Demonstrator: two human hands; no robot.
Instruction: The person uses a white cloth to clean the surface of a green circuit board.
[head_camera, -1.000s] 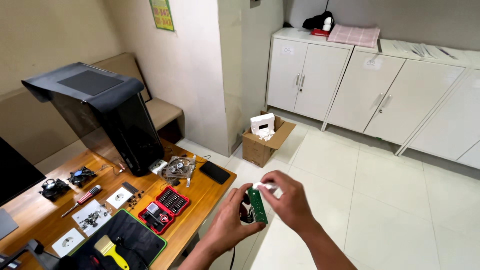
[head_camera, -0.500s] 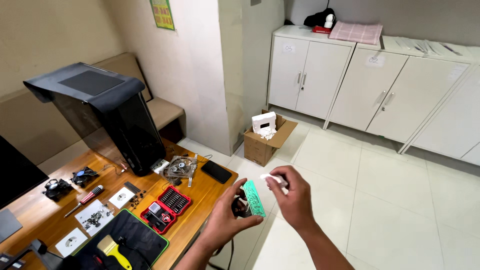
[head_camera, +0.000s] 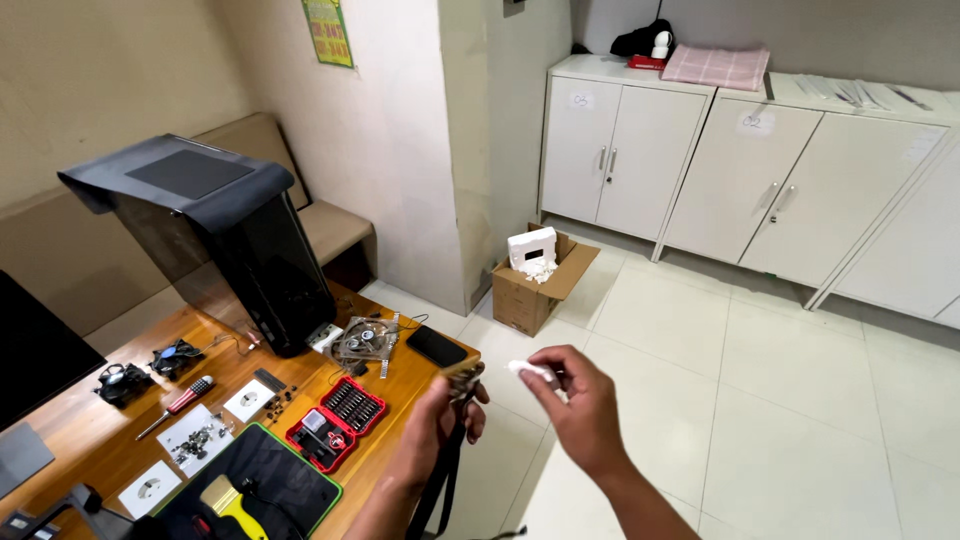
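— Head view: where is the card (head_camera: 463, 381) held?

— It is gripped in the left hand (head_camera: 440, 425), raised off the table's (head_camera: 395, 440) near edge, with only its top end seen above the closed fingers. Its long axis appears to run roughly up and down, though most of it is hidden by the hand.

— And the right hand (head_camera: 580, 410)?

— It is closed in a pinch on a small white piece (head_camera: 533, 372), held just right of the card and level with its top. The two are near but apart; a small gap is seen between them.

— Which way is the card from the piece?

— To the left, slightly lower.

— What room is left around?

— Open tiled floor (head_camera: 700, 400) lies beneath and to the right; the bit set (head_camera: 338, 420) and phone (head_camera: 436, 347) lie on the table to the left, well clear.
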